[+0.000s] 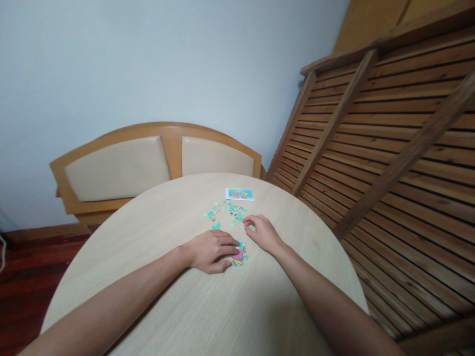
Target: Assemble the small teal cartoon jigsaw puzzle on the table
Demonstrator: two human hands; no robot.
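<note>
My left hand (pixel 213 251) lies with fingers stretched out, palm down. Its fingertips rest on the left side of a partly joined jigsaw puzzle (pixel 239 256), which shows pink, yellow and teal; part of it is hidden under the fingers. Farther out, my right hand (pixel 262 232) has its thumb and fingers curled together around a small puzzle piece (pixel 253 227), mostly covered by the fingers. Just left of that hand, loose teal and white puzzle pieces (pixel 236 213) are scattered in an arc. A few teal pieces (pixel 215 226) sit apart, above my left hand.
Behind the pieces a picture card (pixel 239 194) with a teal cartoon print lies on the round wooden table (pixel 159 212). Beyond the table's far edge stands a wooden headboard (pixel 129 168) with cream panels, against a wall. A slatted wooden frame (pixel 356 138) leans on the right.
</note>
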